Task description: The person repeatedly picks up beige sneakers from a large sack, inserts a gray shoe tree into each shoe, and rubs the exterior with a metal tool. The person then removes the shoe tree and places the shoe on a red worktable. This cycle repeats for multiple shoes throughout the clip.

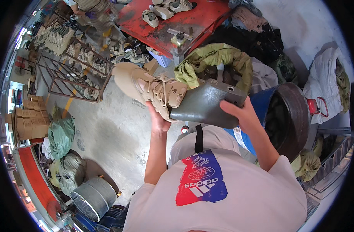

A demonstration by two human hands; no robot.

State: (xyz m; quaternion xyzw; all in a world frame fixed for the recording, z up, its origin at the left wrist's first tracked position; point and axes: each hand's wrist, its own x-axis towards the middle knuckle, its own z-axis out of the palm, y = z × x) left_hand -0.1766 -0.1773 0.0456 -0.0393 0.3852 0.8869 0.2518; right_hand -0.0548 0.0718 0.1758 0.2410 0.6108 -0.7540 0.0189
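A tan laced boot upper (146, 84) sits on a dark grey plastic shoe last (207, 102), held up in front of my chest. My left hand (157, 118) grips the boot from below, near its laces and heel side. The rear of the last is in my right hand (238, 112), fingers wrapped over its edge. The boot's toe points up and to the left.
A red worktable (173, 29) with several shoes stands ahead. Metal racks (68, 73) of boots are at the left, where another person (94, 11) stands. An olive sack (219, 58), a blue drum (262, 104), a dark round rim (296, 116), cardboard boxes (30, 123) and green bags (61, 135) surround me.
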